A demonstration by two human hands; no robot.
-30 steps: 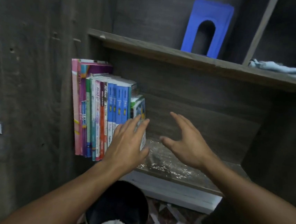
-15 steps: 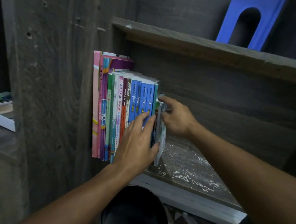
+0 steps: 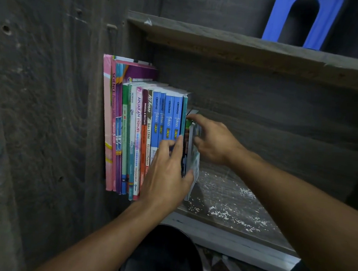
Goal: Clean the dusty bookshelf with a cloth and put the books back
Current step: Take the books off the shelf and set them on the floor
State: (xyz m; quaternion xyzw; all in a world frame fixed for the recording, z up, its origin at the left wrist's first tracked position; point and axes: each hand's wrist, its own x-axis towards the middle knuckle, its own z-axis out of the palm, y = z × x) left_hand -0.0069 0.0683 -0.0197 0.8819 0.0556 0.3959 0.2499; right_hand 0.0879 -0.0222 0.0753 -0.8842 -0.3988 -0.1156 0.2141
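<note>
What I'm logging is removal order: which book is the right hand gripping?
The short book at the row's right end, lower than the blue spines; right hand pinches its top.
</note>
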